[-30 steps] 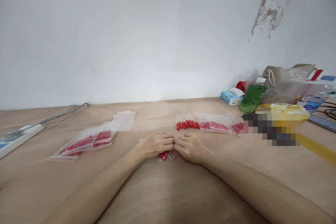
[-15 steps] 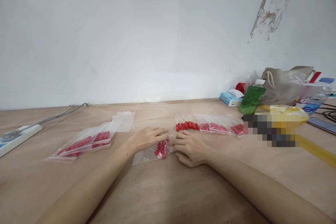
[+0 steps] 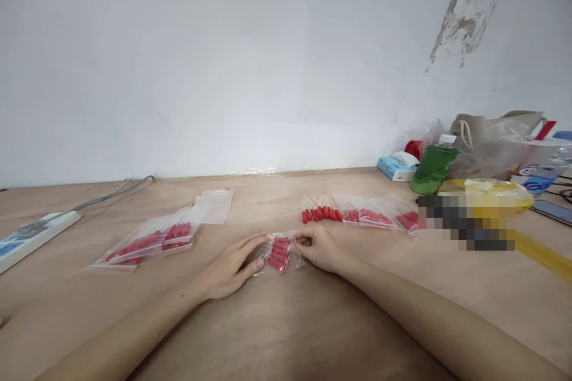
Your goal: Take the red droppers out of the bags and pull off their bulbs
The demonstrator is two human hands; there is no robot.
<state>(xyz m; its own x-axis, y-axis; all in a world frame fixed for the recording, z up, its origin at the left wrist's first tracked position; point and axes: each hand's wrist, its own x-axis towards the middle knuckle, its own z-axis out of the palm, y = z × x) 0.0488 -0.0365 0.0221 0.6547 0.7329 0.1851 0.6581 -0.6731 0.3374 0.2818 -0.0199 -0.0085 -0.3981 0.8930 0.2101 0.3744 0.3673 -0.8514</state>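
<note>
A clear zip bag (image 3: pixel 292 259) lies on the wooden table in front of me, holding several thin pale sticks with red ends (image 3: pixel 279 255). At its left end rests my left hand (image 3: pixel 235 268), thumb and fingers apart along the plastic. My right hand (image 3: pixel 319 249) pinches the bag's right edge between thumb and fingers. Loose red-ended sticks (image 3: pixel 322 213) lie in a row just beyond my right hand. Beside them are filled bags (image 3: pixel 373 217), and more filled bags (image 3: pixel 154 241) overlap at the left. A flat bag (image 3: pixel 213 205) without red pieces lies behind those.
A white power strip (image 3: pixel 53 232) with a grey cable sits at the far left. Toward the right wall stand a tissue pack (image 3: pixel 397 166), a green bottle (image 3: pixel 433 165), a beige bag (image 3: pixel 496 122) and yellow plastic (image 3: pixel 496 190). A phone (image 3: pixel 554 211) lies at the right edge.
My left hand has drawn back left and lower, its thumb now showing and the red ends uncovered. My right hand has turned to pinch the bag's edge. The view has shifted slightly.
</note>
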